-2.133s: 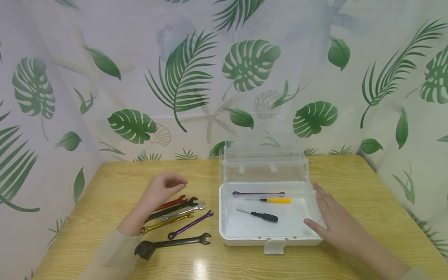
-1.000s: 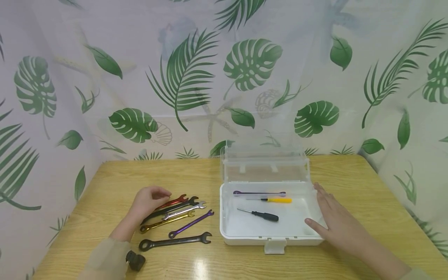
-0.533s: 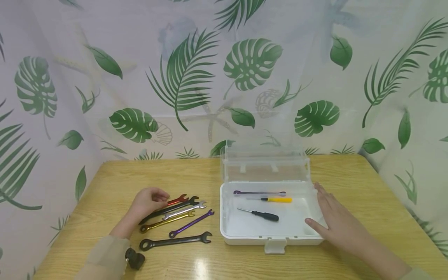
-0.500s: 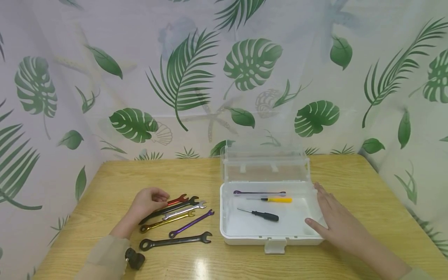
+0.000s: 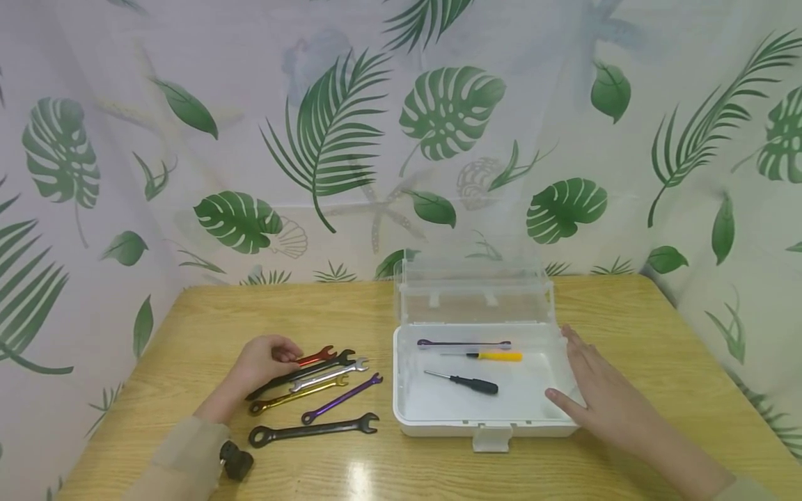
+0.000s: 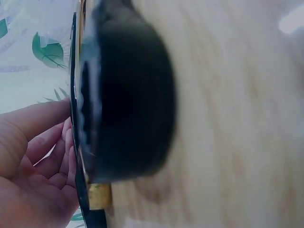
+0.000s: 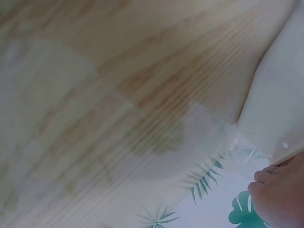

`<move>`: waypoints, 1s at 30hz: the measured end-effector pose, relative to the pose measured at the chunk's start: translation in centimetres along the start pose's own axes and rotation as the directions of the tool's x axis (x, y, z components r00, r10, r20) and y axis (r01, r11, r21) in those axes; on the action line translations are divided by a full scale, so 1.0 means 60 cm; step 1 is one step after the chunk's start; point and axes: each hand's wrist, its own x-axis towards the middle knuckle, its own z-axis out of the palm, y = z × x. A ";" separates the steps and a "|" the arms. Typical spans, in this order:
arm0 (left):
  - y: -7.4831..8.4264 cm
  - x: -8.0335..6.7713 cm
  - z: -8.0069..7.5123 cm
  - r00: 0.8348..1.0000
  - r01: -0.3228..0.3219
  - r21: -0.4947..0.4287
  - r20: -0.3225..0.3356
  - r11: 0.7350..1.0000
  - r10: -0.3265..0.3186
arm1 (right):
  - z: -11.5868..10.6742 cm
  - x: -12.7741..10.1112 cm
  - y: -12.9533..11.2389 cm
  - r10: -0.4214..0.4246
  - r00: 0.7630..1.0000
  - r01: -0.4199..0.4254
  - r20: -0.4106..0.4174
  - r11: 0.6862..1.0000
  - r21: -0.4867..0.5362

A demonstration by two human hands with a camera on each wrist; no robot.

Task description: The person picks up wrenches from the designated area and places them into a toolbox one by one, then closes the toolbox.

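My left hand (image 5: 262, 363) is at the left ends of the wrenches, thumb and fingers pinching the red combination wrench (image 5: 316, 358), whose near end is hidden in the grip. Just below it lie a long black wrench (image 5: 313, 373), a silver wrench (image 5: 332, 374), a gold wrench (image 5: 301, 395) and a purple wrench (image 5: 343, 399). A larger black wrench (image 5: 313, 430) is nearest the front; its ring end looms in the left wrist view. My right hand (image 5: 601, 396) rests with straight fingers against the right side of the white toolbox (image 5: 432, 429).
The toolbox's clear lid (image 5: 476, 303) stands raised at the back. Inside lie a purple wrench (image 5: 464, 344), a yellow screwdriver (image 5: 501, 356) and a black screwdriver (image 5: 473, 383). A small black device (image 5: 236, 460) sits at the left cuff. Leaf-printed cloth (image 5: 351, 209) hangs behind the table.
My left hand has come down and leftward from above the wrenches onto the red wrench's near end, then stayed there. My right hand has kept its place at the toolbox.
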 end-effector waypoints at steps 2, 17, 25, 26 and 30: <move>0.000 0.001 -0.001 1.000 -0.004 0.016 0.004 1.000 0.004 | 0.000 0.000 0.000 -0.001 1.000 0.001 -0.002 1.000 0.000; 0.008 0.001 0.004 1.000 -0.004 0.056 0.028 0.998 0.002 | 0.003 -0.003 0.004 -0.026 0.999 0.026 -0.030 1.000 0.003; 0.004 0.008 0.001 0.998 -0.048 0.066 0.050 0.997 0.045 | 0.005 -0.004 0.005 -0.018 0.999 0.018 -0.032 1.000 0.000; 0.004 0.009 0.000 0.997 -0.055 0.064 0.052 0.996 0.051 | 0.005 -0.003 0.005 -0.017 0.999 0.017 -0.032 1.000 -0.001; 0.005 0.009 -0.005 0.996 -0.068 0.068 0.060 0.995 0.064 | 0.003 -0.001 0.002 -0.011 1.000 0.011 -0.025 1.000 -0.002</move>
